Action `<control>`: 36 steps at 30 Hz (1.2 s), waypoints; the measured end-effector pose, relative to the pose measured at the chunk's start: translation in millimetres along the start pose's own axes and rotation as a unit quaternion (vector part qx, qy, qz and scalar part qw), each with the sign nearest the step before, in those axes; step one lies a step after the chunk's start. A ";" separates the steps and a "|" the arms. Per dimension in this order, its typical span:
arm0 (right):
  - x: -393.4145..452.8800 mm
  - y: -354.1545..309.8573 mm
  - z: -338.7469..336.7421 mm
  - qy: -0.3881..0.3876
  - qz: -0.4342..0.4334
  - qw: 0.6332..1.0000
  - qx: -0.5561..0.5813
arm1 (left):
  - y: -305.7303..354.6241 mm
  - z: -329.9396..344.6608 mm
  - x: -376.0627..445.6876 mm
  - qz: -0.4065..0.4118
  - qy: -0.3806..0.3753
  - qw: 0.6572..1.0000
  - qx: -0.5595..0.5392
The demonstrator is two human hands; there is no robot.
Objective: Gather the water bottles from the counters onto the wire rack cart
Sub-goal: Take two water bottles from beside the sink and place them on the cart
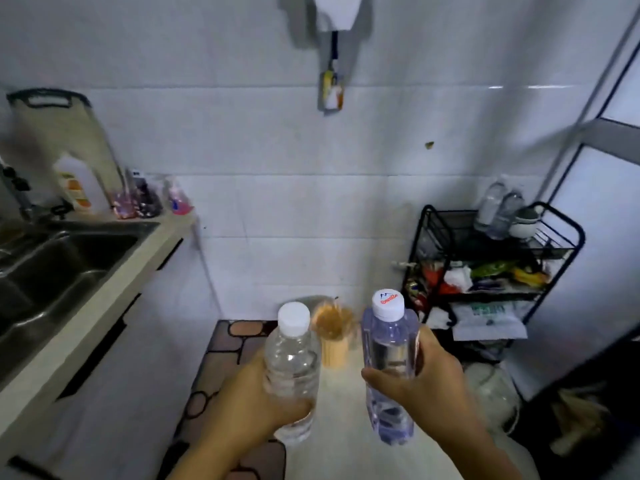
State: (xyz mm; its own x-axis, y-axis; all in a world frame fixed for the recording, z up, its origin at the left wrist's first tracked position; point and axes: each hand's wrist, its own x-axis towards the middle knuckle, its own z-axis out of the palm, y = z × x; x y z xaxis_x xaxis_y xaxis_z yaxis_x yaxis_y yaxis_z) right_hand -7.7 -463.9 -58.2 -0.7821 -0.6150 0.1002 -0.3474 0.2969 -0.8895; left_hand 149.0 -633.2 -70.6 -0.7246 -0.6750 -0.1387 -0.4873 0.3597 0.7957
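Black cart (561,223) over at the right, against the tiled wall (277,168), two bottles (498,209) already up on its top shelf. Sink (52,258) off to the left. Down front, left hand (252,410) wrapped round a clear bottle (292,368), upright. Right hand (426,379) clasping a blue-tinted bottle (389,344), printed cap (388,303) up.

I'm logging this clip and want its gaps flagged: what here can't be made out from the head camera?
- Wire rack cart, middle and bottom shelves: blurred clutter, contents unreadable.
- Bottles on the top shelf: blurred; count and fill uncertain.
- Left-hand bottle: lower part covered by the left hand.
- Right-hand bottle: label hidden by the right hand.
- Counter items by the sink: motion-blurred.
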 end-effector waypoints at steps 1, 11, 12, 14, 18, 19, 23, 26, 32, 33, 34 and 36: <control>5.7 8.8 -14.7 0.012 0.009 1.000 -0.005 | 11.9 10.7 10.1 0.014 -0.015 1.000 0.004; 101.0 90.2 -123.2 0.128 0.088 0.988 -0.016 | 121.9 127.2 155.9 0.119 -0.143 0.982 -0.022; 117.0 96.7 -132.1 0.134 0.091 0.987 -0.012 | 131.8 138.6 175.5 0.123 -0.157 0.980 -0.023; 150.1 108.1 -149.4 0.143 0.099 0.985 -0.006 | 151.0 159.2 215.7 0.135 -0.166 0.977 -0.023; 217.6 127.5 -182.0 0.173 0.114 0.978 0.008 | 195.7 191.3 295.7 0.167 -0.178 0.970 -0.018; 234.6 132.3 -190.5 0.185 0.119 0.976 0.011 | 206.8 200.2 316.3 0.173 -0.184 0.967 -0.016; 294.3 152.7 -222.3 0.217 0.138 0.966 -0.013 | 245.7 236.5 388.9 0.209 -0.208 0.955 -0.005; 331.8 171.9 -244.9 0.218 0.162 0.962 -0.020 | 269.5 266.6 432.8 0.216 -0.221 0.951 -0.009; 423.0 217.3 -285.8 0.214 0.173 0.961 -0.031 | 310.3 327.9 517.2 0.220 -0.221 0.950 -0.022; 438.8 226.7 -291.7 0.209 0.173 0.962 -0.028 | 316.5 336.8 531.2 0.215 -0.216 0.952 -0.031; 455.0 236.0 -297.7 0.201 0.173 0.964 -0.024 | 322.5 345.3 545.4 0.208 -0.209 0.955 -0.041; 485.1 251.7 -306.7 0.189 0.174 0.966 -0.020 | 332.3 358.7 569.8 0.192 -0.201 0.959 -0.054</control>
State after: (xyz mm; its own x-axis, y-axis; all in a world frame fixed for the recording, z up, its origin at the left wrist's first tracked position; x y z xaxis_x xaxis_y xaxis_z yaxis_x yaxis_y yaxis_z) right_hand -633.3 -463.5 -96.7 -0.9857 -0.1641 -0.0392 -0.0432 0.4699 -0.8817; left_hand -600.5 -667.2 -96.6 -0.9803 -0.1961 -0.0227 -0.1102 0.4486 0.8869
